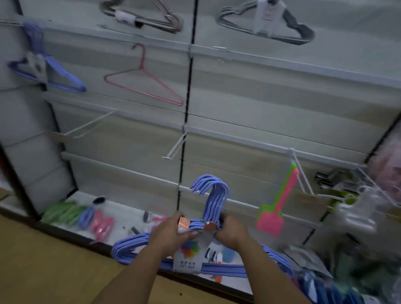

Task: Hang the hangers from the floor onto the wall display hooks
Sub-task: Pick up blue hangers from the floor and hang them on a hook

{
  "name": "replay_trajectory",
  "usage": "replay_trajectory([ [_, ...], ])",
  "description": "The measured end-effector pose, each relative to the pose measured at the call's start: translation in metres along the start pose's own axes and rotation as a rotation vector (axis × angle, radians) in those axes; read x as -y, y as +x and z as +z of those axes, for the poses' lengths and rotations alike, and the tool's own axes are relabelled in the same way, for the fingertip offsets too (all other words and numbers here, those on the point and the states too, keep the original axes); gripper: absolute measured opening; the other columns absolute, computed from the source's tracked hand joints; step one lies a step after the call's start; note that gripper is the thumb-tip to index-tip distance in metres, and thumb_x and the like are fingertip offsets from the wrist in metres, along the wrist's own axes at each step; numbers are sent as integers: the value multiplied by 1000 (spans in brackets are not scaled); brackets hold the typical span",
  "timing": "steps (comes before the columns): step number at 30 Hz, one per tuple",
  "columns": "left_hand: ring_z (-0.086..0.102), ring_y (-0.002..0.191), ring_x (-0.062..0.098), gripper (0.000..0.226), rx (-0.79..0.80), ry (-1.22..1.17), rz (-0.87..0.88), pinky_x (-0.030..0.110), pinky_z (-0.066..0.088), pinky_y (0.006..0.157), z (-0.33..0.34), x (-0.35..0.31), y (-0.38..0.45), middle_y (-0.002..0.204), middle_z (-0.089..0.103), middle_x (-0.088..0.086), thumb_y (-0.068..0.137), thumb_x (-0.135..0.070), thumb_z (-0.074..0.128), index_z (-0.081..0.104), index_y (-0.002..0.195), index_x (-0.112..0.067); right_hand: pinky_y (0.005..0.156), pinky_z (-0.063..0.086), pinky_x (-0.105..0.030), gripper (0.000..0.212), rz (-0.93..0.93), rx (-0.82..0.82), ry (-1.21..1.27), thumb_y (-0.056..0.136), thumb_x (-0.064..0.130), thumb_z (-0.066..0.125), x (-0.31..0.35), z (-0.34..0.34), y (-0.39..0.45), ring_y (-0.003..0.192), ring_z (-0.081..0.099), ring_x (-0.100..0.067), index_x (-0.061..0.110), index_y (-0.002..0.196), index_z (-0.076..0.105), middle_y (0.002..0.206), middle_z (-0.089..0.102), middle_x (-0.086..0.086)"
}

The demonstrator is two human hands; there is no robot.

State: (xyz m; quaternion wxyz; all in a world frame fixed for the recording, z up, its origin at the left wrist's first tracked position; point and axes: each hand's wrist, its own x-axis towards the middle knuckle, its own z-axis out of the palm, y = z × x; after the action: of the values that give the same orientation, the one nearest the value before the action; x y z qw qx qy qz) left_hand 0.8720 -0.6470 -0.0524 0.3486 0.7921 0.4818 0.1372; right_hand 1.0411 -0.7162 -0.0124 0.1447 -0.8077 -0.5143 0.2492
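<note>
Two bare forearms reach forward from the bottom edge, and the left hand (170,230) and right hand (230,230) together grip a bundle of blue hangers (212,200) at its neck, fingers curled round it from either side. The bundle stands upright: its hooks point up and curl toward the left, while its long axis, the shoulders and bottom bars, runs left to right below the wrists. A paper label (188,255) hangs on the bundle between the two hands.

Beyond it rises the wall display (246,95). An empty white hook (175,147) juts out just above the bundle's hooks. A pink and green swatter (273,209) hangs to the right. Higher up hang a pink wire hanger (142,81), another blue hanger pack (46,69) and two grey packs. Small goods lie on the base shelf (119,208).
</note>
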Motion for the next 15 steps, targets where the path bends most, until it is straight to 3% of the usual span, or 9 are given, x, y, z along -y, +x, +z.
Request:
replay_trajectory([
  [2,59,97,20,52,2,-39,-34,38,50,84,-20,22,1,111,60,-2,75,-60,66,43,114,-35,76,42,-29,32,-42,21,42,91,21,54,24,13,9,96,58,-28,15,122,56,116,63,-10],
  [4,54,113,23,75,29,-62,-80,41,48,93,-41,45,3,130,52,2,72,-57,71,36,134,-34,78,45,-31,30,-72,3,54,92,24,53,46,29,19,100,60,-30,14,120,59,115,65,-11],
  [6,45,127,27,103,96,12,-133,42,43,101,-61,68,4,145,39,6,68,-50,77,16,149,-31,74,44,-31,26,-96,-9,56,91,20,52,67,45,27,97,61,-32,11,114,62,109,67,-14],
  [8,43,129,28,111,136,188,-171,43,39,104,-80,92,3,146,39,6,71,-41,76,1,151,-30,71,41,-31,27,-128,3,37,90,12,49,88,60,37,97,60,-34,9,113,61,108,66,-16],
  [9,44,129,27,104,122,271,-189,44,38,104,-88,105,2,144,41,5,75,-37,72,1,151,-30,70,39,-31,27,-145,8,11,89,11,48,99,67,42,98,59,-34,9,113,60,109,64,-17],
  [11,51,122,25,78,31,375,-211,43,43,97,-99,125,2,136,50,4,82,-30,63,18,146,-27,70,37,-29,28,-181,-6,-38,89,11,46,118,78,54,100,58,-34,10,114,57,112,62,-16],
  [15,61,105,25,29,-220,462,-260,35,46,79,-128,148,7,115,63,5,90,-17,51,45,119,-19,71,36,-30,24,-267,-48,-114,95,18,43,162,93,81,103,58,-32,13,115,55,115,60,-13],
])
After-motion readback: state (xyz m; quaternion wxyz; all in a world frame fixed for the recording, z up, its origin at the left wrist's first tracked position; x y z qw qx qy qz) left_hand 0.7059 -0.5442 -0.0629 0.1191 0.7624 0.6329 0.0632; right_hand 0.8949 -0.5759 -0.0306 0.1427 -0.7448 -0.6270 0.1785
